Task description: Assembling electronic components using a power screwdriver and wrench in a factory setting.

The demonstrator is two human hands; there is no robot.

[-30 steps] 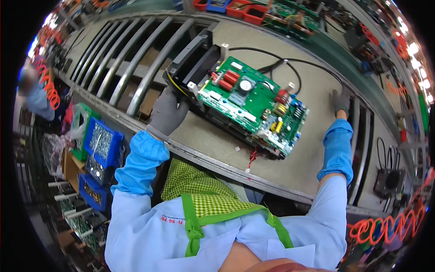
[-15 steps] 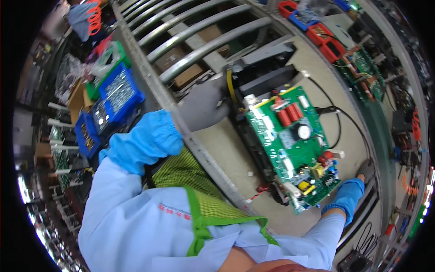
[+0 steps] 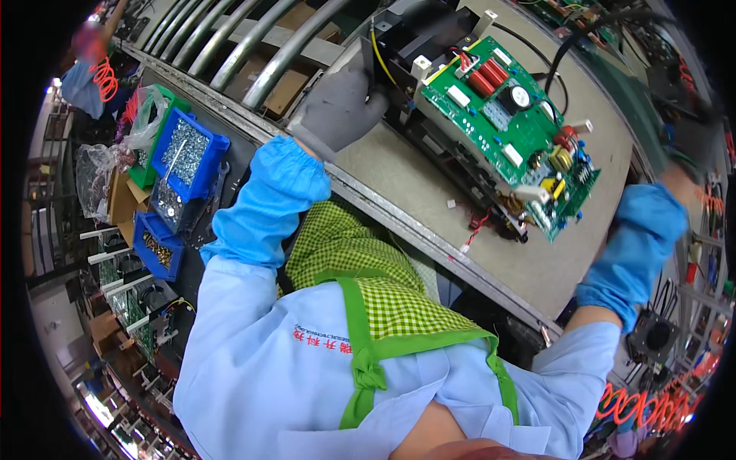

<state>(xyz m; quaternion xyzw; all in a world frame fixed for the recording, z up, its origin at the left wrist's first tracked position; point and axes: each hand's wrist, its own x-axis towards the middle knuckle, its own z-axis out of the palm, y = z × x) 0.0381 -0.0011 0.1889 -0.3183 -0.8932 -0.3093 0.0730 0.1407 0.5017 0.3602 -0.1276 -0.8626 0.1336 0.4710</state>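
Observation:
A green circuit board with red cylindrical parts, a round dark component and white blocks sits on a black housing. My left hand, in a grey glove, has its fingers curled at the left end of the housing, gripping the edge of a flat dark plate there. Out to the far right is my right hand, dark-gloved and smeared by motion, so its fingers cannot be read. A thick black cable arches over toward that hand; whether the hand holds it is unclear.
Metal rollers lie beyond my left hand. Blue bins of screws and a wrench are at the left. A short red wire hangs from the housing onto the pale work surface, bordered by a metal rail.
My right hand has risen from the lower right to the far right, and the black cable now arches high. My left hand stays at the housing's end. The view has shifted.

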